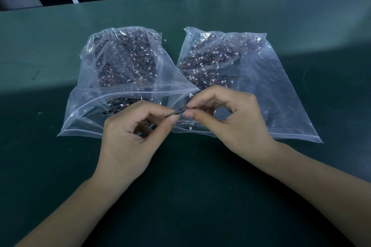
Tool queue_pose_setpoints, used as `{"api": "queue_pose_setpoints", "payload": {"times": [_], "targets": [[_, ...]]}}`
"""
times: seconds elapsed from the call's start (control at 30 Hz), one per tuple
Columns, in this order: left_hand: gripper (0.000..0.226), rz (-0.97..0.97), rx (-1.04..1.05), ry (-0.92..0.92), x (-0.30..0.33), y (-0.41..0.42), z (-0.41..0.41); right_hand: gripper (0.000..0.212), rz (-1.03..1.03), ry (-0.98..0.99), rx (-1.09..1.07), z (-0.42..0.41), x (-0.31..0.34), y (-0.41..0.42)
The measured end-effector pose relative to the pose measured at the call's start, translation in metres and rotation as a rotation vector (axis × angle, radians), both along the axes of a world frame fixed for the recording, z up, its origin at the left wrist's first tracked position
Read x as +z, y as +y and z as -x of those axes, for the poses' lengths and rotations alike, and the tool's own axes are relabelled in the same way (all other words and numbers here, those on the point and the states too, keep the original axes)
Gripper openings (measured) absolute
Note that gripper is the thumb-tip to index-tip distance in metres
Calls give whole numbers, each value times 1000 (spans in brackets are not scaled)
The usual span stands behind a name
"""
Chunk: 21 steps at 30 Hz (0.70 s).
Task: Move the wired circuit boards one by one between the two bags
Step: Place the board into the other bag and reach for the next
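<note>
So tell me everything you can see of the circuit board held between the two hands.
The circuit board is a thin, dark, narrow strip, seen almost edge-on. Yellow and dark wires run from its right end up to a small white connector. The left hand and the right hand pinch it from either end, above the bags' near edges.

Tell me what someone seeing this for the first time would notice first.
Two clear zip bags of wired circuit boards lie side by side on the green table: the left bag and the right bag. In front of them, the left hand and right hand pinch one wired circuit board between their fingertips.
</note>
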<state>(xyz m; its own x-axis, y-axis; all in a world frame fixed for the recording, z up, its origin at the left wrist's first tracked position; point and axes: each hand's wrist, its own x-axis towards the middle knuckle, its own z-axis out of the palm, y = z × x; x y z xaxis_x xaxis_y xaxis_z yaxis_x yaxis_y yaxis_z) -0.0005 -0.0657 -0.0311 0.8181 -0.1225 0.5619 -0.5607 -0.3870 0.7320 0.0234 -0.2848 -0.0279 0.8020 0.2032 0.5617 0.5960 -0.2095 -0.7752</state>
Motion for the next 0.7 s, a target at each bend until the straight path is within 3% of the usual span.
{"api": "queue_pose_setpoints", "payload": {"times": [0.7], "targets": [[9, -74, 11, -140, 5, -3, 2, 6, 150, -13, 13, 0, -2, 1]]}}
